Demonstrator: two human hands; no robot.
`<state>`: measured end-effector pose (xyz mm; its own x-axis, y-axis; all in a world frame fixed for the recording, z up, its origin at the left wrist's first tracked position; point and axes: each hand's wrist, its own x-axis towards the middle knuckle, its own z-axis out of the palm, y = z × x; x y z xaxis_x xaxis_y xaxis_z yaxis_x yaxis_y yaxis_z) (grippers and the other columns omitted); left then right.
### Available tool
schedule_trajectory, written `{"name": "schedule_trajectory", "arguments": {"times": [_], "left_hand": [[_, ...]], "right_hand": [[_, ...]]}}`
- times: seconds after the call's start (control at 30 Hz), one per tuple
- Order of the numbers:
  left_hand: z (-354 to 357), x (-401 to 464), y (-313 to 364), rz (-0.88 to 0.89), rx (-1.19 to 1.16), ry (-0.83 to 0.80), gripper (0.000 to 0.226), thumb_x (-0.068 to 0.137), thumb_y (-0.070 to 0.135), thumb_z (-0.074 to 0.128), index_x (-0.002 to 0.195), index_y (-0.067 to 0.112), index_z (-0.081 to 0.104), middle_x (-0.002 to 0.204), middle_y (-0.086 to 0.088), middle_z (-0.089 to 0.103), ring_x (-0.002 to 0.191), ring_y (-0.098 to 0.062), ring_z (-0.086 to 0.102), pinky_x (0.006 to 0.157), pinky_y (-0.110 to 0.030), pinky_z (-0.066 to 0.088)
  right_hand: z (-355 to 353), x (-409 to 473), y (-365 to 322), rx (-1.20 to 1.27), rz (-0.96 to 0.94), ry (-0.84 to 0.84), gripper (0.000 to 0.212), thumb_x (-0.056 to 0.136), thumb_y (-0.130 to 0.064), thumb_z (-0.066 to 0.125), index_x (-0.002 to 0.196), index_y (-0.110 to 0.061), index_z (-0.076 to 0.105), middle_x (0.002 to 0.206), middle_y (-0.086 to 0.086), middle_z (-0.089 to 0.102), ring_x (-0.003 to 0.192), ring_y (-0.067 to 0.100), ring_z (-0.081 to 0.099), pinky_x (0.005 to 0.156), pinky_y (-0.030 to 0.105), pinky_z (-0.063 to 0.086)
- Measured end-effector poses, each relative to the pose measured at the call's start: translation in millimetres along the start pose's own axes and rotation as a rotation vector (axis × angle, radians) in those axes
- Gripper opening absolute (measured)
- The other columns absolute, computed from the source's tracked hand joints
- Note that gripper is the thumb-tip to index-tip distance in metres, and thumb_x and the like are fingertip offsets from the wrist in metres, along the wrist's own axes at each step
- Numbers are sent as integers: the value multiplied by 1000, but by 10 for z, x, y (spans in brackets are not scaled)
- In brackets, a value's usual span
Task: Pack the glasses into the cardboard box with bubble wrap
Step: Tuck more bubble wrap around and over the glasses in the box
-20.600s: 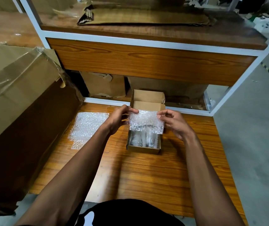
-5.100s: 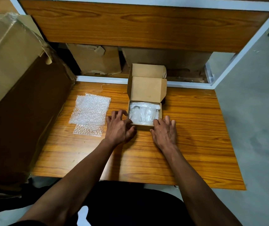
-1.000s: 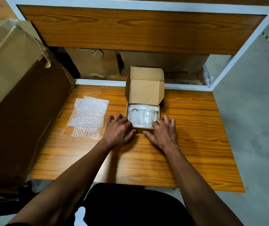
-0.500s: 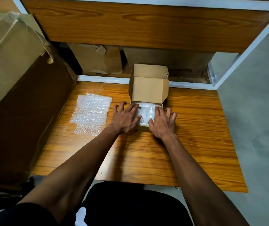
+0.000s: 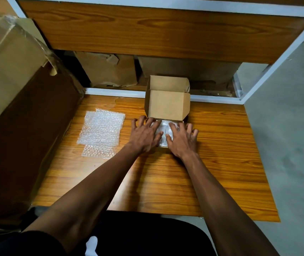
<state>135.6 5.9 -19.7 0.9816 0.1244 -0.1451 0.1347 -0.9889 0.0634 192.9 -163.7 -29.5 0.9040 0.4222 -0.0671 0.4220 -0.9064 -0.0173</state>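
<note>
Both hands lie flat, fingers spread and straight, on top of the small cardboard box (image 5: 167, 103). The left hand (image 5: 144, 134) covers the left half of the opening, its outer fingers reaching over the box's left edge; the right hand (image 5: 181, 138) covers the right half, its outer fingers over the right edge. The two thumbs nearly meet in the middle. Between and under the hands shows one sheet of bubble wrap (image 5: 163, 129) lying inside the box; the glasses beneath it are hidden, so their number cannot be told. The box's one lid stands upright behind the hands, with a tuck flap folded at its top. The box sits on a wooden table (image 5: 221, 154). To the left of the box, apart from it, two loose bubble wrap pieces (image 5: 101, 132) lie flat, the larger overlapping the smaller nearer one. One big cardboard carton (image 5: 14, 89) stands at the table's left edge. Behind the table, under a wooden shelf (image 5: 147, 32), two more cartons (image 5: 108, 70) stand side by side.
</note>
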Motion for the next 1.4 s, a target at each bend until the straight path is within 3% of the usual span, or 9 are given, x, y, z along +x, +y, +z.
{"name": "schedule_trajectory", "arguments": {"times": [0.3, 0.57, 0.8, 0.93, 1.03, 1.13, 1.27, 1.4], "left_hand": [[9, 135, 19, -12, -2, -94, 61, 108, 62, 21, 161, 35, 33, 162, 0, 36, 153, -35, 20, 119, -67, 17], [45, 58, 2, 8, 14, -39, 56, 109, 60, 22, 160, 39, 31, 156, -1, 40, 149, -33, 26, 119, -67, 20], [-9, 18, -39, -18, 18, -28, 56, 109, 58, 21, 160, 38, 34, 157, 1, 44, 150, -33, 26, 117, -65, 18], [49, -39, -75, -36, 7, -75, 59, 110, 59, 17, 165, 39, 22, 162, 4, 42, 153, -34, 25, 120, -67, 14], [6, -21, -8, -59, -18, -66, 60, 110, 58, 15, 166, 36, 25, 162, 4, 45, 156, -32, 23, 122, -66, 7], [44, -112, 5, -66, -29, -16, 64, 110, 58, 14, 166, 31, 26, 160, 4, 49, 157, -29, 24, 123, -64, 8], [143, -218, 55, -66, -40, -59, 71, 108, 61, 9, 167, 23, 20, 165, 3, 43, 159, -28, 21, 125, -64, 5], [111, -188, 137, -76, -30, -87, 77, 106, 65, 5, 168, 20, 13, 165, -3, 42, 161, -30, 16, 125, -65, -2]], "right_hand": [[-36, 118, -1, -11, 24, -29, 51, 103, -61, 40, 148, -38, 47, 144, 4, 52, 125, 30, 41, 96, 47, 33], [-20, 59, -7, -11, 36, -29, 53, 104, -61, 39, 152, -39, 42, 146, 7, 51, 126, 30, 42, 95, 46, 33], [-99, -17, -5, -45, 53, 13, 53, 102, -59, 41, 140, -25, 56, 134, 6, 61, 117, 28, 46, 89, 45, 34], [-60, -80, -26, -37, 64, -37, 57, 104, -58, 41, 144, -18, 51, 138, 6, 61, 121, 28, 46, 93, 46, 34], [-111, -29, -55, -25, 91, -32, 59, 106, -56, 35, 144, -15, 51, 137, 8, 63, 126, 29, 43, 96, 47, 34], [-132, -97, -71, 44, 120, -40, 62, 108, -53, 32, 154, -12, 43, 146, 13, 58, 142, 32, 35, 106, 49, 31], [-2, -223, -96, 99, 140, -175, 76, 109, -56, 25, 165, -6, 14, 164, 19, 38, 159, 35, 6, 120, 53, 18], [-72, -222, -132, 92, 121, -153, 74, 110, -54, 26, 164, -3, 19, 166, 20, 34, 161, 34, -3, 122, 54, 16]]}}
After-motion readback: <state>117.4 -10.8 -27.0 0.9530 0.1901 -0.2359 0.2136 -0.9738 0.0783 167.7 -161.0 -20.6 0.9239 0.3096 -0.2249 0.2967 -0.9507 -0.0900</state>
